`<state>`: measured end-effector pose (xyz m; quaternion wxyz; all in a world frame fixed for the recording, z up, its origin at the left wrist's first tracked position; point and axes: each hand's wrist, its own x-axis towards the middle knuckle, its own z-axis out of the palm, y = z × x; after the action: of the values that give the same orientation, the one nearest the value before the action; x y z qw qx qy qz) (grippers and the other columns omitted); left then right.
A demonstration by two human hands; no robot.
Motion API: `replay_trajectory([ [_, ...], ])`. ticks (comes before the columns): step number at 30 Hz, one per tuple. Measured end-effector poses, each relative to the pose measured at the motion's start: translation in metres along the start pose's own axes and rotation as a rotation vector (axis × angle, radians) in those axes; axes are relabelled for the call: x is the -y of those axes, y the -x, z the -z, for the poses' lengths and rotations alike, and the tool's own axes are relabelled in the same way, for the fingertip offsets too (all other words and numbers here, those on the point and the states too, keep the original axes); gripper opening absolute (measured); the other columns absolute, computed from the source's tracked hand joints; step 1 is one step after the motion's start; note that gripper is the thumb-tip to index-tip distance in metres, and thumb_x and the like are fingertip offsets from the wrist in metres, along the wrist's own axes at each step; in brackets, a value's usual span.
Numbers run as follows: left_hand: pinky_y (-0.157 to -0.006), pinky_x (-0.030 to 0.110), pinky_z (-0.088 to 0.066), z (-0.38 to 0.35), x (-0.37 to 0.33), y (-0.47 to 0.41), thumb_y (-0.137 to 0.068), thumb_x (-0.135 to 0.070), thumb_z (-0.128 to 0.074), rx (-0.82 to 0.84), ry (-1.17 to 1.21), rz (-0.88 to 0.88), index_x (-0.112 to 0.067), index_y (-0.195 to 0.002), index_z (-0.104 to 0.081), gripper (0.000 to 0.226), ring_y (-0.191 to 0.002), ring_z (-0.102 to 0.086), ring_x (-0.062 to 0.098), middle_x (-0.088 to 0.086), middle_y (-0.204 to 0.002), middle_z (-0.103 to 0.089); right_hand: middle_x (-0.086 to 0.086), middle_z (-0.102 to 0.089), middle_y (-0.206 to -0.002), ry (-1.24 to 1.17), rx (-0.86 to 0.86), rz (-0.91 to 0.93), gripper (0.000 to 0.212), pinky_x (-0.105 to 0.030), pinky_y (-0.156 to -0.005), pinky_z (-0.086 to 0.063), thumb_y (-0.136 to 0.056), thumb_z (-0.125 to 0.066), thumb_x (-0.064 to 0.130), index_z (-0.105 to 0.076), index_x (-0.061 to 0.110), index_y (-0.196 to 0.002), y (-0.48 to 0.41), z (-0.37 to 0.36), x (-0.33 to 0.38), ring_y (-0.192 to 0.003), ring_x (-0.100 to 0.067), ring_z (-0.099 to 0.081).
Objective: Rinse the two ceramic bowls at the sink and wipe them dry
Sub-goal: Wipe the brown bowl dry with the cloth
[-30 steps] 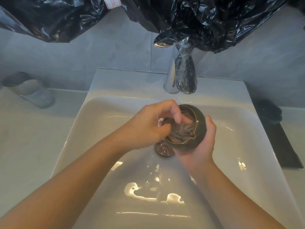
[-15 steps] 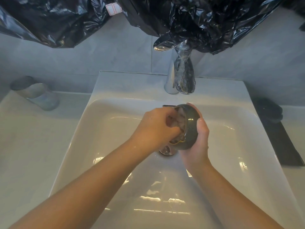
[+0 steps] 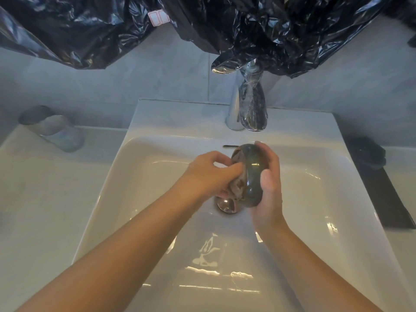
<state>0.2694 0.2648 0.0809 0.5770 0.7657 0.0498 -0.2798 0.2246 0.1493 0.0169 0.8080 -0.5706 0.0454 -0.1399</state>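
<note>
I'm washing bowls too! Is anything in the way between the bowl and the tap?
Nothing visible. The right hand holds the bowl tilted below the tap, with open space between them; the left hand grips its rim.

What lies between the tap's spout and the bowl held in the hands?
Only the bare white rim of the sink lies between the tap and the bowl; no water stream shows there in the head view.
</note>
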Motion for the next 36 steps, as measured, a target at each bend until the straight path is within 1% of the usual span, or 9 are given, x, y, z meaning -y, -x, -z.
replay_trajectory([
  [5,-0.083,0.024,-0.054,-0.016,0.008,0.001,-0.077,-0.006,-0.068,-0.121,-0.324,-0.488,-0.022,-0.092,-0.068,0.021,-0.091,-0.064,0.01,-0.016,-0.09,-0.064,-0.011,-0.064,-0.113,-0.219,-0.142,-0.148,0.08,-0.028,-0.077,-0.056,-0.07,-0.067,0.059,-0.05,0.008,-0.13,0.001,-0.005,0.002,-0.101,-0.019,-0.065],
  [8,-0.095,0.016,-0.044,-0.006,0.022,-0.002,-0.074,0.002,-0.061,0.017,-0.406,-0.832,-0.013,-0.099,-0.074,0.032,-0.109,-0.055,0.006,-0.014,-0.108,-0.061,-0.002,-0.072,-0.089,-0.407,-0.145,-0.326,0.058,-0.026,-0.063,-0.056,-0.082,-0.049,0.057,-0.063,0.01,-0.112,0.0,0.004,0.003,-0.085,-0.017,-0.069],
  [11,-0.091,0.017,-0.046,0.005,0.023,0.001,-0.079,-0.001,-0.054,-0.041,-0.329,-0.769,-0.019,-0.102,-0.072,0.034,-0.112,-0.056,0.002,-0.014,-0.116,-0.064,-0.003,-0.073,-0.09,-0.422,-0.113,-0.354,0.055,-0.03,-0.067,-0.056,-0.08,-0.042,0.054,-0.065,0.013,-0.109,-0.004,0.008,0.004,-0.085,-0.018,-0.069],
  [14,-0.069,0.026,-0.054,0.012,0.011,0.007,-0.09,-0.026,-0.056,-0.231,-0.292,-0.393,-0.023,-0.095,-0.063,0.01,-0.079,-0.067,0.008,-0.009,-0.093,-0.068,-0.009,-0.067,-0.109,-0.315,-0.129,-0.284,0.074,-0.032,-0.07,-0.057,-0.071,-0.062,0.056,-0.056,0.01,-0.129,-0.005,0.002,0.004,-0.099,-0.024,-0.065],
  [17,-0.064,0.03,-0.057,0.013,0.004,0.002,-0.087,-0.056,-0.054,0.041,-0.242,0.009,-0.014,-0.098,-0.064,0.045,-0.058,-0.068,0.017,0.003,-0.08,-0.073,-0.008,-0.059,-0.121,-0.075,-0.084,-0.035,0.081,-0.031,-0.078,-0.056,-0.067,-0.071,0.066,-0.05,0.021,-0.13,-0.004,0.003,0.003,-0.105,-0.02,-0.063],
  [20,-0.085,0.037,-0.057,0.007,0.003,-0.003,-0.068,-0.052,-0.068,0.186,-0.208,0.095,-0.009,-0.097,-0.067,0.052,-0.073,-0.073,0.02,0.008,-0.081,-0.076,-0.018,-0.055,-0.128,0.087,0.029,0.108,0.066,-0.045,-0.089,-0.056,-0.075,-0.066,0.061,-0.049,0.026,-0.129,-0.002,0.004,-0.003,-0.113,-0.037,-0.059],
  [25,-0.08,0.034,-0.058,-0.008,0.002,-0.008,-0.075,-0.011,-0.067,-0.021,-0.358,-0.315,-0.021,-0.106,-0.064,0.032,-0.089,-0.067,0.014,-0.003,-0.099,-0.069,-0.002,-0.055,-0.12,-0.007,0.006,0.058,0.054,-0.022,-0.082,-0.053,-0.075,-0.049,0.045,-0.046,0.024,-0.125,0.0,-0.003,-0.005,-0.105,-0.007,-0.063],
  [29,-0.089,0.027,-0.051,-0.008,0.02,-0.007,-0.076,0.006,-0.057,0.092,-0.395,-0.712,-0.013,-0.116,-0.062,0.044,-0.101,-0.059,0.013,0.001,-0.114,-0.062,-0.009,-0.064,-0.106,-0.327,-0.131,-0.146,0.077,-0.025,-0.071,-0.056,-0.073,-0.063,0.052,-0.047,0.005,-0.131,-0.001,-0.002,-0.003,-0.091,-0.014,-0.069],
  [36,-0.069,0.01,-0.042,0.009,0.02,-0.011,-0.076,0.0,-0.055,0.173,-0.536,-0.799,-0.019,-0.106,-0.062,0.036,-0.078,-0.054,0.0,-0.011,-0.093,-0.06,-0.005,-0.069,-0.09,-0.493,-0.062,-0.445,0.052,-0.034,-0.074,-0.049,-0.09,-0.035,0.055,-0.066,0.014,-0.101,-0.001,0.0,-0.006,-0.089,-0.021,-0.064],
])
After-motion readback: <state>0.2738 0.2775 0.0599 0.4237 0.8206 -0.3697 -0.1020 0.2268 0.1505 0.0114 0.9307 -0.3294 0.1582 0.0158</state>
